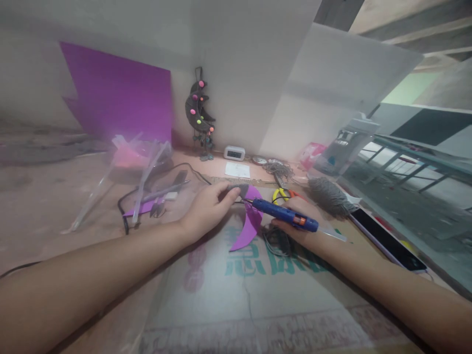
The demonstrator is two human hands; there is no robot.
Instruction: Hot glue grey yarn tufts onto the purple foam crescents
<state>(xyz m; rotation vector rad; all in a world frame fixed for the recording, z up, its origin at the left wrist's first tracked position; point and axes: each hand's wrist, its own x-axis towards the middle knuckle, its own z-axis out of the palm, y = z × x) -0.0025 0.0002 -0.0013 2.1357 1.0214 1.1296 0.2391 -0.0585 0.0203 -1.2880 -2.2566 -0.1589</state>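
My right hand (295,227) grips a blue glue gun (283,214), its nozzle pointing left at the top of a purple crescent-shaped cutout (250,223). My left hand (208,209) lies on the crescent's upper tip, fingers pressing a patch of grey fuzzy material (239,189) there. The crescent rests on a printed sack sheet (258,295) spread over the table. A clear glue stick sticks out of the gun's back end.
A grey yarn tuft (328,195), yellow-handled scissors (282,194) and a phone (387,238) lie to the right. A purple sheet (121,93) leans on the wall beside a decorated moon ornament (199,113). Clear glue sticks (147,177), a black cable and a small clock (234,153) lie behind.
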